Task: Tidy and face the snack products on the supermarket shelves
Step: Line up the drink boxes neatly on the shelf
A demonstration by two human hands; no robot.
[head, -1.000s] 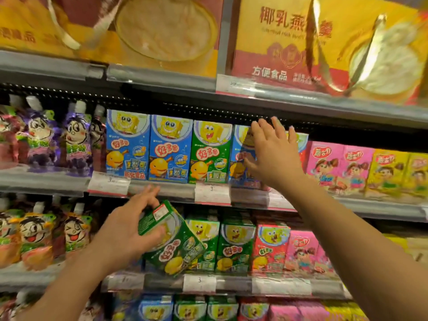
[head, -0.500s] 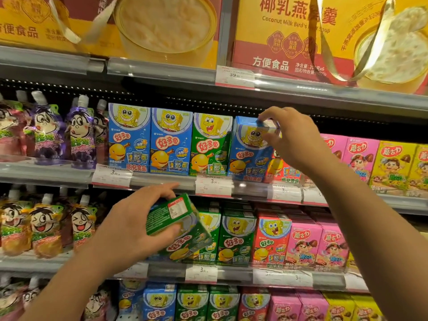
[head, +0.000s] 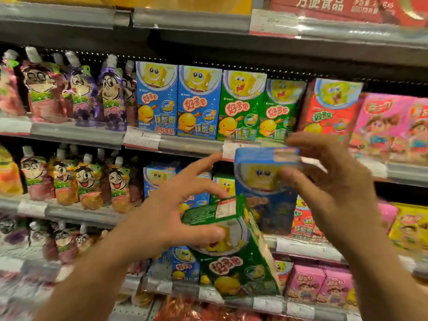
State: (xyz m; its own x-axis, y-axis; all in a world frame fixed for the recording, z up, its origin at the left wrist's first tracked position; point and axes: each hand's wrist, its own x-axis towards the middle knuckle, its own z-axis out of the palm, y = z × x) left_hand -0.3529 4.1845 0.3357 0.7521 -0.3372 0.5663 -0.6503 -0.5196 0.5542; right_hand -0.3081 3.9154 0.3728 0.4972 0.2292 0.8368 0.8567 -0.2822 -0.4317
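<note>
My left hand (head: 169, 214) grips a green snack box (head: 234, 256) by its top end, tilted, in front of the lower shelves. My right hand (head: 333, 188) holds a blue snack box (head: 264, 186) upright just above and behind the green one, fingers over its top and right side. On the upper snack shelf (head: 192, 144) stand two blue boxes (head: 178, 100), two green boxes (head: 261, 105) and a red box (head: 328, 107), faces forward. The picture is blurred.
Jelly drink pouches (head: 76, 89) fill the left of each shelf. Pink boxes (head: 389, 126) stand right of the red box, and yellow boxes (head: 410, 228) lower right. More blue, green, red and pink boxes line the lower shelves. Price tags (head: 141, 137) hang on the rails.
My right hand has pulled the blue box off the upper shelf and brought it down toward my left hand. A red box now shows where it stood. The view dropped.
</note>
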